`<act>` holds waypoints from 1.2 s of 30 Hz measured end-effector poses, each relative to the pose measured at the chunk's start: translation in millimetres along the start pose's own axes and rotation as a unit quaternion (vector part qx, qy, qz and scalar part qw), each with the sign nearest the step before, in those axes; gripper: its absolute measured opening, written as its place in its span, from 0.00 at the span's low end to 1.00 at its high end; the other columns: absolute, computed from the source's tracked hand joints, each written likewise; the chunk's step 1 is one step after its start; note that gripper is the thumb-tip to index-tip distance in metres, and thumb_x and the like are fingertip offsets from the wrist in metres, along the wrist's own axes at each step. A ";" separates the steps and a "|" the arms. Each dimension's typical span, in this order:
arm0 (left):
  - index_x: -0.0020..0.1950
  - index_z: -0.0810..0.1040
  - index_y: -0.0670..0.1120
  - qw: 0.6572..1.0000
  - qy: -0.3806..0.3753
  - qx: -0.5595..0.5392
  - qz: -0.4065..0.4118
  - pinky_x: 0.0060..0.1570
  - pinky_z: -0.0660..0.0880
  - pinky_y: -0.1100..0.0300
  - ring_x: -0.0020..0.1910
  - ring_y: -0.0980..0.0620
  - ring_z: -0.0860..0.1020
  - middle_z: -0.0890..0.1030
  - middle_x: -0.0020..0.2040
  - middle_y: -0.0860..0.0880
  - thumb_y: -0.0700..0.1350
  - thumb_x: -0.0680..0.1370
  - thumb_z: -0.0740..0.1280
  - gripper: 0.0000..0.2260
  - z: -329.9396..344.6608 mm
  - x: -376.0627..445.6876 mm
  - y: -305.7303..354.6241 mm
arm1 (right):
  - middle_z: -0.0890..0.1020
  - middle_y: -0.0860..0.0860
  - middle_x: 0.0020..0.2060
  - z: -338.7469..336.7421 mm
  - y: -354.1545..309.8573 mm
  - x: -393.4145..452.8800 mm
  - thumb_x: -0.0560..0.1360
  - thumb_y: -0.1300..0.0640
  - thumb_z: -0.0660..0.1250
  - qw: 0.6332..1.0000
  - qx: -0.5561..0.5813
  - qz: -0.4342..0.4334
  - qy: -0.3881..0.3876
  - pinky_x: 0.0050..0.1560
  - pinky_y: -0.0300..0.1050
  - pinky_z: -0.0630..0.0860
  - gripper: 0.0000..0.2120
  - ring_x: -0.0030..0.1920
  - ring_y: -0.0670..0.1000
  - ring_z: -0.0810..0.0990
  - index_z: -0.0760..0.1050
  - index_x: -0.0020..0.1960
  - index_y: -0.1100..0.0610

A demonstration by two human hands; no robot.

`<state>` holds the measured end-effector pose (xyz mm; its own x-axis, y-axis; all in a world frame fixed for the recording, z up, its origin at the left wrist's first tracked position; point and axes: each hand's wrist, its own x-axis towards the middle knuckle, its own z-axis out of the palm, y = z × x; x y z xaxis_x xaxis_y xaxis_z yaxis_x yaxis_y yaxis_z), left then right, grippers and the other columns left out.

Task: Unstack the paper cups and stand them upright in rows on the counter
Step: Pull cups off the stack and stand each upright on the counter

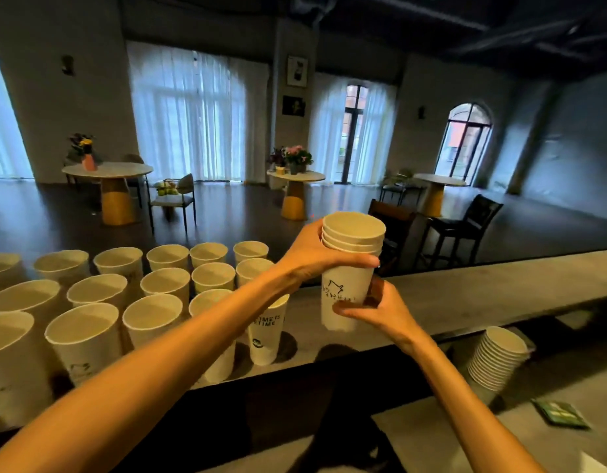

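Fingers of my left hand [312, 257] clamp the cup stack [351, 268] under its rims while my right hand [373, 310] grips the bottom cup; I should twist and pull straight down.

Two cup stacks [350, 268], sixteen standing cups [152, 319]

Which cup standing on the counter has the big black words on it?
The cup at the right end of the front row, just under the left forearm. It shows bold printed letters; the other standing cups show none.
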<state>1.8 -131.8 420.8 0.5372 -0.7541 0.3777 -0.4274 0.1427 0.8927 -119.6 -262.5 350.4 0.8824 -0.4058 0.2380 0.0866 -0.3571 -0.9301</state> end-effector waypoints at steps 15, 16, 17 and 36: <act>0.70 0.64 0.56 0.914 0.004 0.394 0.095 0.56 0.77 0.48 0.58 0.51 0.76 0.74 0.65 0.55 0.72 0.70 0.67 0.35 8.4 -30.5 -9.8 | 0.84 0.44 0.50 -15.0 35.1 7.1 0.60 0.63 0.83 0.992 -0.094 -0.086 -0.023 0.44 0.40 0.80 0.30 0.50 0.46 0.83 0.78 0.57 0.48; 0.70 0.64 0.55 0.914 0.013 0.398 0.081 0.55 0.77 0.48 0.58 0.50 0.77 0.74 0.65 0.54 0.71 0.71 0.66 0.35 11.4 -31.2 -12.2 | 0.84 0.43 0.50 -15.4 39.5 10.2 0.60 0.62 0.83 0.991 -0.095 -0.088 -0.026 0.44 0.40 0.80 0.30 0.50 0.45 0.83 0.77 0.58 0.47; 0.70 0.64 0.54 0.914 0.029 0.400 0.066 0.55 0.77 0.48 0.58 0.49 0.77 0.74 0.65 0.53 0.71 0.71 0.66 0.34 15.9 -28.2 -15.4 | 0.84 0.43 0.50 -18.3 44.5 17.5 0.60 0.62 0.83 0.991 -0.095 -0.093 -0.033 0.44 0.40 0.81 0.31 0.50 0.45 0.83 0.77 0.58 0.47; 0.64 0.70 0.50 0.841 0.489 0.224 -0.048 0.30 0.77 0.64 0.50 0.45 0.80 0.75 0.56 0.47 0.68 0.75 0.62 0.27 -73.1 10.8 -9.4 | 0.77 0.47 0.63 6.8 130.5 196.7 0.62 0.48 0.82 0.995 -0.011 -0.049 -0.089 0.62 0.54 0.75 0.39 0.62 0.49 0.75 0.68 0.69 0.48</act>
<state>64.8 -94.4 434.5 0.8323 0.1720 0.5269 -0.4620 -0.3100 0.8309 68.5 -383.2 273.9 0.9384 -0.2126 0.2724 0.1687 -0.4060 -0.8981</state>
